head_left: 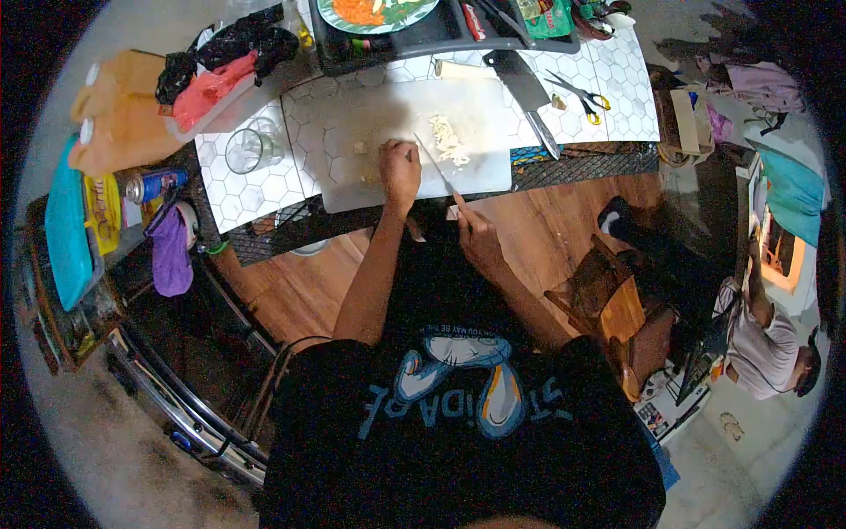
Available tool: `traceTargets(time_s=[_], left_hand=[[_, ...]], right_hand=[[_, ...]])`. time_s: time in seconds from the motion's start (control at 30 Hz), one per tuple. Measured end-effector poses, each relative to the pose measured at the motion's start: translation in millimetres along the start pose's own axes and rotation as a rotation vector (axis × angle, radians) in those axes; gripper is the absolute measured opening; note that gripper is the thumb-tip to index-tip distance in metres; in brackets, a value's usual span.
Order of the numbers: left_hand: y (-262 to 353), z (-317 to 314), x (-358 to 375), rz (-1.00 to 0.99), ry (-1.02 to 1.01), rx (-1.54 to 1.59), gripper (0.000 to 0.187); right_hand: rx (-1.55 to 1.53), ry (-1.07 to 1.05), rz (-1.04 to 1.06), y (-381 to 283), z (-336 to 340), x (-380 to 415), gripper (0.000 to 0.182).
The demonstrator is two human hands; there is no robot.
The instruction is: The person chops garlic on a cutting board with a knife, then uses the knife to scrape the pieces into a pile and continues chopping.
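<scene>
Fingers of the right hand are wrapped around the handle of a thin-bladed knife, its tip angled up over a pale plastic cutting board; the left hand is curled into a loose fist on that board, and whether it pins a small piece beneath cannot be told. Just past the blade lies a heap of white shredded strips. Left of the board stands a clear glass tumbler on the hexagon-patterned tabletop. Farther off rest a broad steel cleaver, yellow-handled scissors and a dark tray holding a plate of orange food.
</scene>
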State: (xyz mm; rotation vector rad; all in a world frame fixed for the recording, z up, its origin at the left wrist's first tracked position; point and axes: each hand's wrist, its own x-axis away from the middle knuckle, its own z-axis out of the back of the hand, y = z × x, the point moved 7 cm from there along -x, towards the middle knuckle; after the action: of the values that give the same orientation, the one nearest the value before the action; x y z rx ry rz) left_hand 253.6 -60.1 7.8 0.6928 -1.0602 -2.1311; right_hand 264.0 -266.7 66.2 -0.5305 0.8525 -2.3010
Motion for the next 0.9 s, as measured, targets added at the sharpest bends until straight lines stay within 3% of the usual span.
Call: traceTargets(time_s=[0.27,0.47,0.63,0.8,0.9], left_hand=[[4,-2,-2,-0.054,-0.010,-0.074,0.006],[6,4,-5,-0.085,0.024,-0.015,0.004],[-1,-1,0,-0.090,0.023,-0.043,0.003],[-9,-8,1,0.030,-0.042,-0.049,0.004],[-10,-9,1,-0.003,-0.041,-0.042,0.005]], right_hand=[[0.125,-0.039,0.004,-3,-10,-8,0.040],[0.041,-0.006,-0.005,-1,3,-3,0.039],[-0.082,0.066,0.129,-3,-1,4,0.036],[-0.070,0.016,0.105,3,-10,0,0.036],[-0.055,-0.027,0.050,1,-11,-2,0.038]])
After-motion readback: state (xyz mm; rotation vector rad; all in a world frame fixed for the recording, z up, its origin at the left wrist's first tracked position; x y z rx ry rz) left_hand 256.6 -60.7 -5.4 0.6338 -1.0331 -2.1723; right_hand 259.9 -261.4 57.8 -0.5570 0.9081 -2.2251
